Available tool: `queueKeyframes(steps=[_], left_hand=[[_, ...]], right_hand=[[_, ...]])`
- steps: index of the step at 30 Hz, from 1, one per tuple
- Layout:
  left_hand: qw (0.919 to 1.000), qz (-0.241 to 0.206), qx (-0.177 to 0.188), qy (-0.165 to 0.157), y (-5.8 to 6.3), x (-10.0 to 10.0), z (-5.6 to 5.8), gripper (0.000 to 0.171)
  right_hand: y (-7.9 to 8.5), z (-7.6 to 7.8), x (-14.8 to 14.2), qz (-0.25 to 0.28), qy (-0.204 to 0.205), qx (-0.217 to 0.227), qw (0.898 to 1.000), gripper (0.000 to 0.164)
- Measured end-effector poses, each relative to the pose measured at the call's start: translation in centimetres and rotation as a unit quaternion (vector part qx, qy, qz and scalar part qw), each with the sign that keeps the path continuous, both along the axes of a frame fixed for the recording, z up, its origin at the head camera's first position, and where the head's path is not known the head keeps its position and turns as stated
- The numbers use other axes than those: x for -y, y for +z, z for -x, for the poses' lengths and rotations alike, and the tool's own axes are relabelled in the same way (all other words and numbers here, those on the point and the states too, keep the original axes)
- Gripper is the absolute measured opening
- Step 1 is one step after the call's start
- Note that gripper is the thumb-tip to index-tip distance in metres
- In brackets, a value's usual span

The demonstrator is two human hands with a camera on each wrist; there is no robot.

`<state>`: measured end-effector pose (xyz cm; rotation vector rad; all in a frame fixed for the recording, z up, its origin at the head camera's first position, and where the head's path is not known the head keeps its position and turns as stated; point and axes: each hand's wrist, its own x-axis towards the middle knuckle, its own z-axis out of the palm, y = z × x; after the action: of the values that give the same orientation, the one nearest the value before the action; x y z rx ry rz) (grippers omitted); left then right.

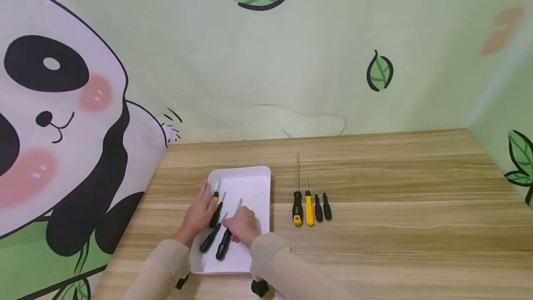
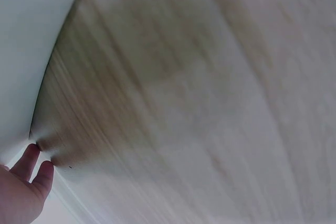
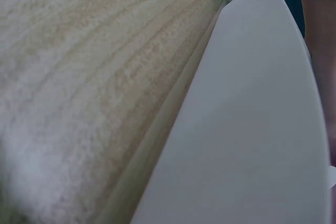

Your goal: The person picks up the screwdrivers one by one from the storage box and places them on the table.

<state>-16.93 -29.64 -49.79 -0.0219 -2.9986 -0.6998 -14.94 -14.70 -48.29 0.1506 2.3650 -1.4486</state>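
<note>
A white tray (image 1: 260, 182) lies on the wooden table, with several screwdrivers inside. My left hand (image 1: 199, 212) rests along its left rim, fingers fairly straight; two of its fingertips (image 2: 46, 170) show in the left wrist view. Over the tray, my right hand (image 1: 243, 226) grips a black screwdriver (image 1: 223, 246) around its middle, shaft pointing away and handle toward me. To its left lie a second black-handled screwdriver (image 1: 208, 242), a smaller black one (image 1: 215, 216) and a yellow-and-black one (image 1: 216, 196), partly hidden by my left hand. The tray's outer wall (image 3: 241, 108) fills much of the right wrist view.
Right of the tray, a row of screwdrivers lies side by side: a large black-and-yellow one (image 1: 297, 209), a yellow one (image 1: 309, 212) and two small black ones (image 1: 318, 209). A panda-printed wall cloth (image 1: 291, 82) stands behind the table (image 1: 395, 189).
</note>
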Motion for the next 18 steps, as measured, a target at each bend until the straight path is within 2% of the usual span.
queueKeyframes(steps=[7, 18], left_hand=[[0.9999, -0.002, -0.014, -0.003, -0.32, 0.09, -0.08, 0.053], [0.9999, -0.005, -0.012, -0.004, -0.03, 0.04, -0.09, 0.054]], right_hand=[[-0.05, 0.02, -0.36, -0.007, 0.017, -0.012, 1.000, 0.019], [-0.13, 0.07, -0.82, -0.013, 0.065, -0.032, 0.997, 0.020]])
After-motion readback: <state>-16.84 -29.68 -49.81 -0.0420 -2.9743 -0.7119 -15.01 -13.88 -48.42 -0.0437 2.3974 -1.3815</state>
